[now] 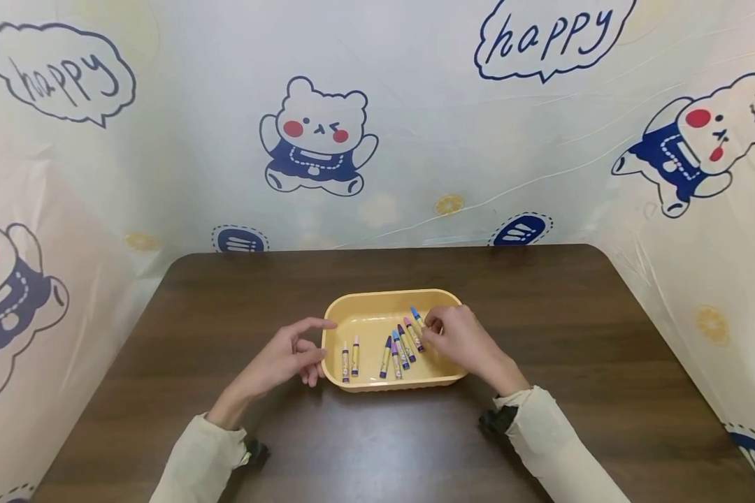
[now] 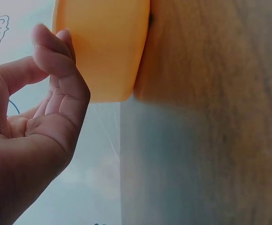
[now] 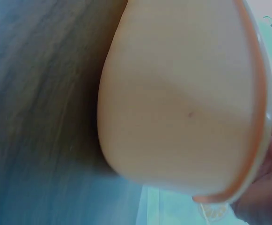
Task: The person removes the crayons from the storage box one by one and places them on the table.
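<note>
A yellow plastic basket (image 1: 390, 383) stands on the table with several short crayons inside. Two pale-tipped crayons (image 1: 355, 357) lie near its left end; a slanted row of purple-, blue- and pink-tipped crayons (image 1: 404, 344) lies right of the middle. My right hand (image 1: 462, 339) reaches over the right rim and pinches a blue-tipped crayon (image 1: 416, 316) at the far end of that row. At the left rim, my left hand (image 1: 286, 356) touches the basket with an extended index finger and thumb, its other fingers bent loosely outside the wall. The right wrist view mostly shows the basket's outer wall (image 3: 178, 93).
The dark wooden table (image 1: 239, 293) surrounds the basket and ends at a printed curtain (image 1: 415, 140) with bears and speech bubbles. Light sleeves (image 1: 201, 454) cover both forearms, with a dark band at each wrist.
</note>
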Demonstrator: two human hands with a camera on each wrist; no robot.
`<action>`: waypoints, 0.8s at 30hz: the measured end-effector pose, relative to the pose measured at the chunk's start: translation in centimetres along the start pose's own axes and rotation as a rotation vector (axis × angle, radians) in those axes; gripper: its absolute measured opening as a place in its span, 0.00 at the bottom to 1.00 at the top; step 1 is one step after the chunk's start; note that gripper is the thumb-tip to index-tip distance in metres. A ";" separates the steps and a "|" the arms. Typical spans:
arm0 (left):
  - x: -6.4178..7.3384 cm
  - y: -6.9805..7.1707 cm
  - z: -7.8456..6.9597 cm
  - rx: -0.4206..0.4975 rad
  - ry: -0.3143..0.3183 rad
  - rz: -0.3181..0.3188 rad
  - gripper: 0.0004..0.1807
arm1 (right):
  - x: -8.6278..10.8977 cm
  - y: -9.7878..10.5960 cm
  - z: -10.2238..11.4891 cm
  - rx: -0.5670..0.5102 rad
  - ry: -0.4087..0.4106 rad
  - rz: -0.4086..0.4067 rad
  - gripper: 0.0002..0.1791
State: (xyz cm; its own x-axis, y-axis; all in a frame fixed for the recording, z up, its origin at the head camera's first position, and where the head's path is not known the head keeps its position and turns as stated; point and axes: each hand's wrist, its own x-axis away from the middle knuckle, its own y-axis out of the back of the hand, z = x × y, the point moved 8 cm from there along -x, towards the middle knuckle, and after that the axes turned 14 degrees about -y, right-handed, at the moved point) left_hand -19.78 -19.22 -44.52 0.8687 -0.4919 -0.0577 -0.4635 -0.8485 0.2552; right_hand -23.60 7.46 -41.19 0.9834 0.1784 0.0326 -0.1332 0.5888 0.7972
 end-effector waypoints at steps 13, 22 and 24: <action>2.1 0.3 0.4 0.013 0.024 -0.082 0.26 | 3.5 5.2 -2.2 -0.242 0.026 -0.252 0.03; 3.4 0.4 0.4 0.047 -0.003 -0.085 0.27 | 5.1 6.1 -6.4 -0.311 -0.114 -0.278 0.05; 3.6 0.4 0.7 0.076 -0.004 -0.088 0.27 | 5.6 6.1 -7.6 -0.322 -0.170 -0.288 0.07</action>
State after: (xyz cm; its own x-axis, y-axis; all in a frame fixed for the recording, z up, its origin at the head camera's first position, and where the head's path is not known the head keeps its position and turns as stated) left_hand -16.93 -21.44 -45.27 0.9058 -0.4159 -0.0806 -0.3980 -0.9006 0.1749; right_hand -19.89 18.08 -40.70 0.9886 -0.1441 -0.0433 0.1434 0.8149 0.5615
